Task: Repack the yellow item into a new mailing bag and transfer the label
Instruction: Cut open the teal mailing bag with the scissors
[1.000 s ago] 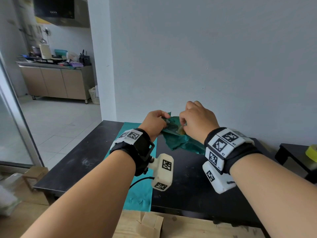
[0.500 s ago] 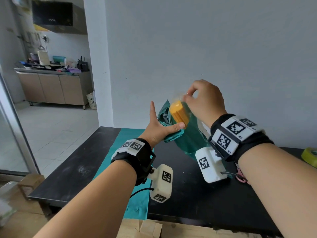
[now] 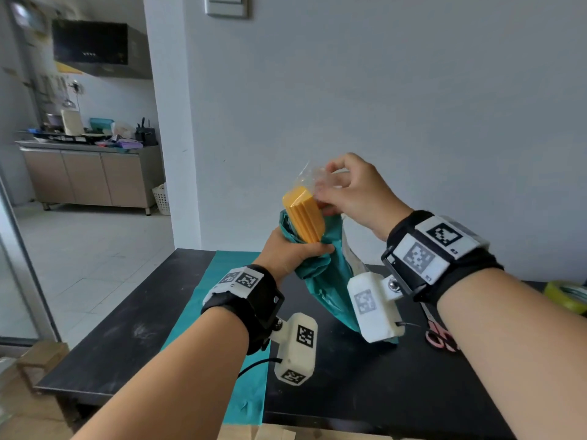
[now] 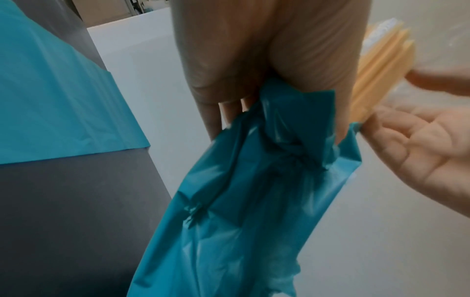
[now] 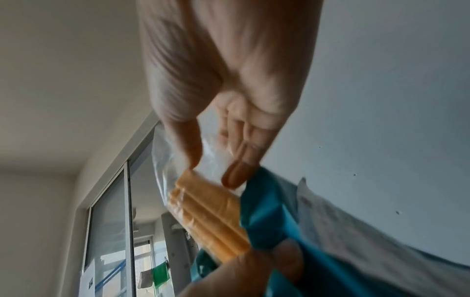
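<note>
Held above a black table [image 3: 317,392], the left hand [image 3: 287,252] grips the crumpled teal mailing bag [image 3: 320,281] at its mouth. The right hand [image 3: 355,192] pinches the clear wrapper [image 3: 313,179] of the yellow item [image 3: 303,215], which juts halfway out. A flat teal bag [image 3: 219,312] lies at the table's left.

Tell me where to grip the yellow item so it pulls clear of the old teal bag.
Probably the exposed upper end of the yellow item, from above: it sticks up out of the teal bag, which the left hand bunches around its lower part. The right hand pinches its clear wrap there.
</note>
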Demonstrator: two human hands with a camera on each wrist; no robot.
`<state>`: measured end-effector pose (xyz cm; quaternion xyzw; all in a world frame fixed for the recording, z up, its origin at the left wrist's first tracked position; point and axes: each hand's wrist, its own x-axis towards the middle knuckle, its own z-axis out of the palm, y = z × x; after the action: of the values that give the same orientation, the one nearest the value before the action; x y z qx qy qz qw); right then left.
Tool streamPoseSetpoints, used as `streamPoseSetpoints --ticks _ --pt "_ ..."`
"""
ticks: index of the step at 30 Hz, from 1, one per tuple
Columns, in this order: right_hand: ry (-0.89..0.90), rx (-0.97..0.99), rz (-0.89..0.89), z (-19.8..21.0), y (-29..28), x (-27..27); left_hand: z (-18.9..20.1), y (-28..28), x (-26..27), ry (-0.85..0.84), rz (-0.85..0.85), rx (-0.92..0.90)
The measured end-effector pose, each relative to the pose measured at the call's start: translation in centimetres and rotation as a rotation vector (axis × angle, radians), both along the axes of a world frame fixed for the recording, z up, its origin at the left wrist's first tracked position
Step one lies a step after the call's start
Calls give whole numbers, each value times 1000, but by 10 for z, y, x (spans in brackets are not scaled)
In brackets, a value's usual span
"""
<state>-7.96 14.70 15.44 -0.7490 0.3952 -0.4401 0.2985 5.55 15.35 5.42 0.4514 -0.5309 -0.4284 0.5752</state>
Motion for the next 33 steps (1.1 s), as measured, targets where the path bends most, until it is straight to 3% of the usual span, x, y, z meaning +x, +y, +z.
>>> streamPoseSetpoints --ticks 2,5,8,13,20,26,29,33 --pt "154 65 50 -3 2 -4 -1 -1 2 -29 29 -8" --pt "422 -62 -74 -10 2 -2 2 -4 -1 -116 32 -26" --pt "508 -168 -204 -16 4 4 3 -5 -5 -145 35 -27" --pt "322 -246 -231 -12 5 9 6 -7 -2 -154 20 -21" --pt "-130 -203 -205 11 -1 1 14 -8 3 -233 166 -28" --pt "208 -47 -215 -8 -2 -2 24 -8 -3 -385 208 -21" --pt "135 -57 -222 -11 -5 -8 23 -5 -4 -407 180 -15" --pt "-100 -79 -224 2 -7 -17 24 -1 1 -389 122 -11"
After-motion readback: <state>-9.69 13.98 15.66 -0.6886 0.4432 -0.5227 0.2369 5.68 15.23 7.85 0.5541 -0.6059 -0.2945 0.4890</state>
